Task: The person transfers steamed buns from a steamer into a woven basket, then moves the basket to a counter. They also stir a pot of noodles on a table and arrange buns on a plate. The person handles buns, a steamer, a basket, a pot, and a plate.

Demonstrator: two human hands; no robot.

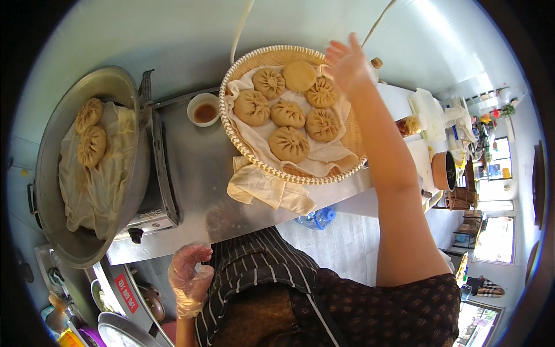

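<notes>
My right hand [347,65], bare and slightly blurred, is raised with fingers spread over the far right rim of a woven basket [243,149]. It holds nothing. Inside the basket, several pleated buns [288,144] and one smooth-topped bun [299,76] rest on a white cloth [318,157]. My left hand [190,277], in a clear plastic glove, hovers by the counter's front edge, its fingers curled and apart from the thumb, with nothing seen in them. At the left, two pleated buns [91,146] lie touching on a damp cloth [93,191] in a large metal pan [51,204].
The pan sits over a portable gas stove [156,219] with a black knob. A small white bowl [203,99] of brown liquid stands on the steel counter [186,165]. A folded cloth [264,186] lies partly under the basket. A blue water jug [316,218] is on the floor.
</notes>
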